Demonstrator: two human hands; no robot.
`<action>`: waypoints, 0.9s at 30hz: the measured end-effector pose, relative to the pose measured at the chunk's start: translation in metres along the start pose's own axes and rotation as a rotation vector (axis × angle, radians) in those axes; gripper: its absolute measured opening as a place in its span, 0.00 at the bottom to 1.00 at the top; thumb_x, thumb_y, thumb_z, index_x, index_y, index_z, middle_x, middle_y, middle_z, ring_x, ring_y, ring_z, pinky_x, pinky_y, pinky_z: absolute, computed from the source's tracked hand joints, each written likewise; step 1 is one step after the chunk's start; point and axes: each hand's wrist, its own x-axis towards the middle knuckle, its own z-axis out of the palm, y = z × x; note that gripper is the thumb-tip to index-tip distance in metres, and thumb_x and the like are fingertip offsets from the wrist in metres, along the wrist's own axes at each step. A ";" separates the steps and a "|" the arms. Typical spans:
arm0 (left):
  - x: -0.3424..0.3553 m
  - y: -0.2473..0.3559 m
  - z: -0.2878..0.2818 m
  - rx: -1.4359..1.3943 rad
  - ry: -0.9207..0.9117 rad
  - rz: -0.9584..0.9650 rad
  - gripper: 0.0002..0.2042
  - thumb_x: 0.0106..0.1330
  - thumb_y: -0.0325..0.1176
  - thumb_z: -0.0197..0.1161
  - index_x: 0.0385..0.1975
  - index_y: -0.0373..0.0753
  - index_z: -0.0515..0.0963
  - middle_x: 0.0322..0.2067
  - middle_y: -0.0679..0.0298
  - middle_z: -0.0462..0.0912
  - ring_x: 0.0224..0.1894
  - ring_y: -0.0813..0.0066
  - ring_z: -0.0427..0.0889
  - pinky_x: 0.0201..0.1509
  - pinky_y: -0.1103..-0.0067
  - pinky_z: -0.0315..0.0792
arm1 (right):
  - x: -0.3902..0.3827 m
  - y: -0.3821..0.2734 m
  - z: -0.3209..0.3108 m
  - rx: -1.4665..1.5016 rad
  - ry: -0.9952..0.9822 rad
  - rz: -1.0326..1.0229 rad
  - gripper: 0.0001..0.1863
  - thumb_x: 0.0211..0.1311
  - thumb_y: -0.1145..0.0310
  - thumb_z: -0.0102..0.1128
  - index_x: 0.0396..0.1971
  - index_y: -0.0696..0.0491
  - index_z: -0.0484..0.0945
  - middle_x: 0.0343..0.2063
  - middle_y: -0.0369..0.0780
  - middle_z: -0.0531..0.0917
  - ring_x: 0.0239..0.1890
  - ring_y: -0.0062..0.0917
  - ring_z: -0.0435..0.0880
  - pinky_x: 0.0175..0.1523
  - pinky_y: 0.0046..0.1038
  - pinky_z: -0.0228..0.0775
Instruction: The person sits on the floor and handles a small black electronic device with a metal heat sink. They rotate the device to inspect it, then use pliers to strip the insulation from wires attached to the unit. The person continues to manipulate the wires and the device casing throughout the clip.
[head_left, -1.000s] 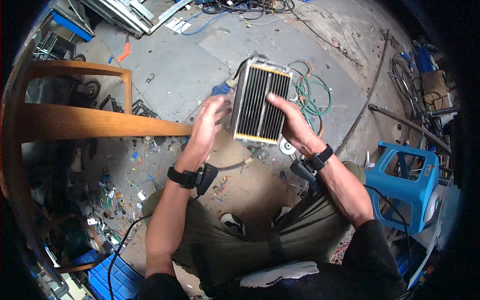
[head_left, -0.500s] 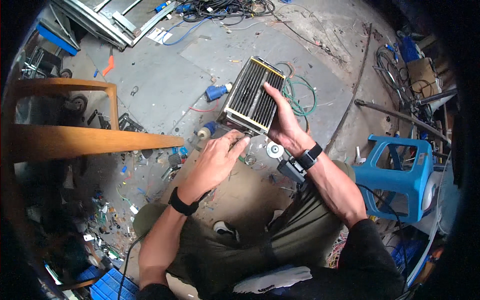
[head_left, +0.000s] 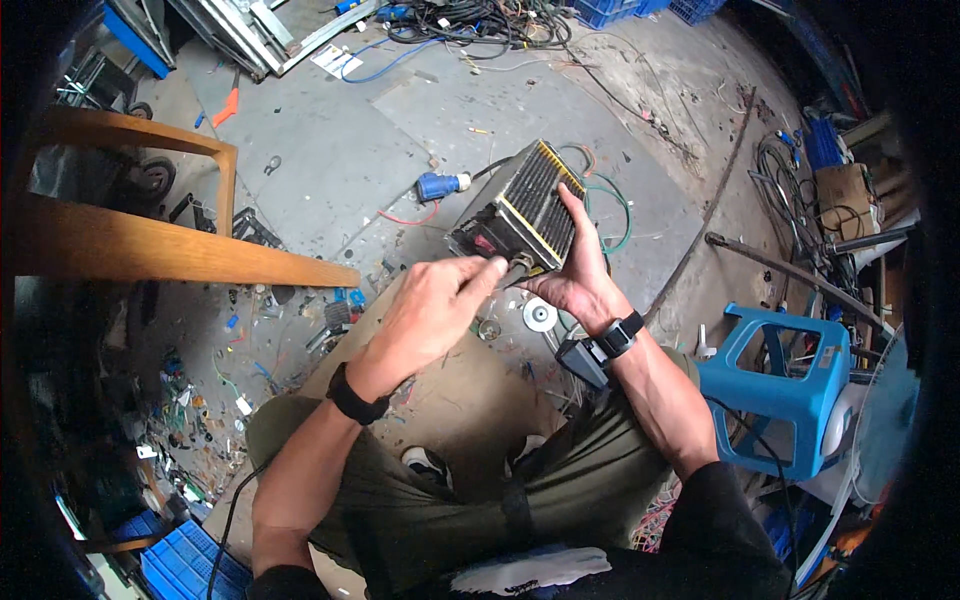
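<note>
Soft, moderate light on the floor (head_left: 655, 205) beyond the blue stool (head_left: 775, 387) — dim shadow left of it, black fisheye vignette to its right, straight edges bending there

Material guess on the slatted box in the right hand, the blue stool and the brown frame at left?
Slatted box: probably metal; dull, grimy dark sides and thin, ridged slats suggest it, though plastic parts are possible.
Blue stool: likely moulded plastic, smooth with a soft sheen; even colour and rounded openings.
Brown frame: looks like wood, perhaps varnished; grain-like streaks show.
</note>
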 end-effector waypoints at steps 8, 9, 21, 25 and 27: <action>0.025 -0.015 -0.031 -0.024 0.386 0.123 0.13 0.72 0.33 0.67 0.49 0.32 0.85 0.42 0.59 0.89 0.44 0.78 0.83 0.54 0.77 0.75 | -0.013 -0.002 0.007 0.075 -0.058 0.043 0.40 0.70 0.32 0.51 0.70 0.47 0.71 0.69 0.48 0.73 0.69 0.47 0.73 0.70 0.66 0.61; 0.028 -0.016 -0.030 -0.056 0.399 0.186 0.13 0.72 0.33 0.67 0.50 0.33 0.85 0.44 0.59 0.89 0.45 0.78 0.83 0.55 0.77 0.75 | -0.014 -0.002 0.006 0.076 -0.055 0.047 0.41 0.70 0.32 0.52 0.70 0.47 0.70 0.69 0.48 0.73 0.69 0.48 0.73 0.70 0.67 0.61; 0.034 -0.021 -0.033 -0.456 -0.050 -0.032 0.27 0.67 0.29 0.73 0.65 0.29 0.76 0.55 0.56 0.85 0.60 0.71 0.82 0.66 0.75 0.74 | -0.015 0.012 0.000 0.023 -0.087 0.086 0.40 0.72 0.31 0.47 0.71 0.45 0.69 0.70 0.46 0.72 0.69 0.45 0.74 0.72 0.63 0.61; 0.033 -0.031 -0.039 -0.382 -0.034 -0.100 0.30 0.66 0.27 0.74 0.68 0.30 0.73 0.59 0.56 0.83 0.57 0.72 0.83 0.64 0.76 0.76 | -0.014 0.020 0.012 -0.005 -0.063 -0.005 0.38 0.72 0.33 0.49 0.69 0.47 0.71 0.67 0.44 0.75 0.67 0.41 0.76 0.72 0.58 0.63; 0.031 -0.031 -0.043 -0.383 -0.041 -0.074 0.29 0.67 0.24 0.72 0.68 0.29 0.73 0.59 0.56 0.83 0.56 0.74 0.83 0.62 0.77 0.77 | -0.014 0.021 0.019 -0.019 -0.041 -0.046 0.38 0.72 0.33 0.50 0.68 0.48 0.71 0.66 0.44 0.76 0.67 0.40 0.77 0.71 0.56 0.65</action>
